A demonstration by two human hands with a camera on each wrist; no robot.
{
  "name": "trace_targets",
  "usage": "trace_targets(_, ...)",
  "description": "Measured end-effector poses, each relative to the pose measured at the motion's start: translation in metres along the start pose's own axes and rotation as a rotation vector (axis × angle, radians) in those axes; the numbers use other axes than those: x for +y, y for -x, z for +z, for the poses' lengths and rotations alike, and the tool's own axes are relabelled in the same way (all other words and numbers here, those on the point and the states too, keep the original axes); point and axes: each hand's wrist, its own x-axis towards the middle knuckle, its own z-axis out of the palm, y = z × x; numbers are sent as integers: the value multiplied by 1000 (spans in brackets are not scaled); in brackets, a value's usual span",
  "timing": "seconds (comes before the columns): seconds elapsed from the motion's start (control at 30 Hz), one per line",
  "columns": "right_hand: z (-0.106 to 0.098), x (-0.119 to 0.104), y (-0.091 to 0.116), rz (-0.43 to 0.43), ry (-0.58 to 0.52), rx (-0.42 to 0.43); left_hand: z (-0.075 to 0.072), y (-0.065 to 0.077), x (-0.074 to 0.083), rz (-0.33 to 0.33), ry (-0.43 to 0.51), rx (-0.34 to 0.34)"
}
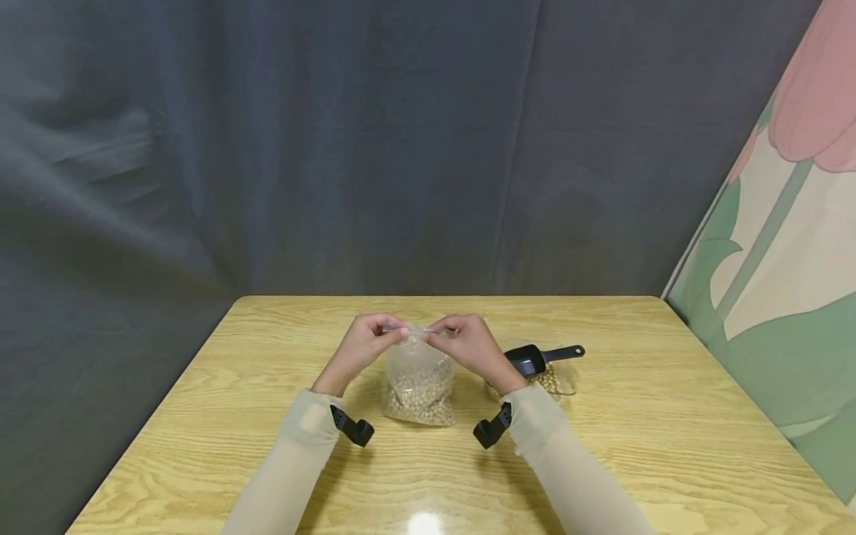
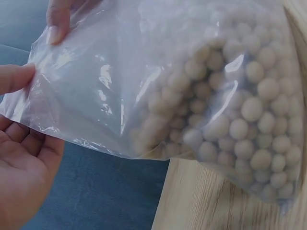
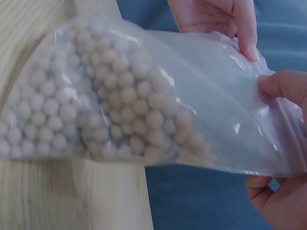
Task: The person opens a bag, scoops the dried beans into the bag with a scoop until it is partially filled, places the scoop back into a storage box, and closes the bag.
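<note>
A clear plastic bag [image 1: 420, 390] stands on the table between the hands, its lower part filled with small round beige balls [image 2: 252, 109] that look like dried beans. The left hand [image 1: 364, 343] pinches the left part of the bag's top edge between thumb and fingers. On the other side, the right hand [image 1: 469, 346] pinches the same edge close to its middle. Both thumbs point inward, a short gap apart. In the right wrist view a ridged strip [image 3: 292, 127] runs along the top of the bag. The bag's upper part holds no balls.
Behind the right wrist is a clear container [image 1: 570, 380] with similar balls, partly hidden by the arm. A black scoop [image 1: 530, 362] lies across it, handle toward the right. The wooden table [image 1: 267, 357] ends at a dark curtain [image 1: 401, 148].
</note>
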Motion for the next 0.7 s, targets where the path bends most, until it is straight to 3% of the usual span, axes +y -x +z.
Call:
trace_targets(0.4, -9, 3, 3, -17, 61, -23, 2, -1, 3, -71, -1, 5)
trace_targets(0.6, -15, 6, 4, 11, 30, -47, 2, 7, 26, -69, -10, 4)
trace_targets(0.7, -17, 8, 4, 17, 31, -51, 2, 7, 29, -63, 2, 3)
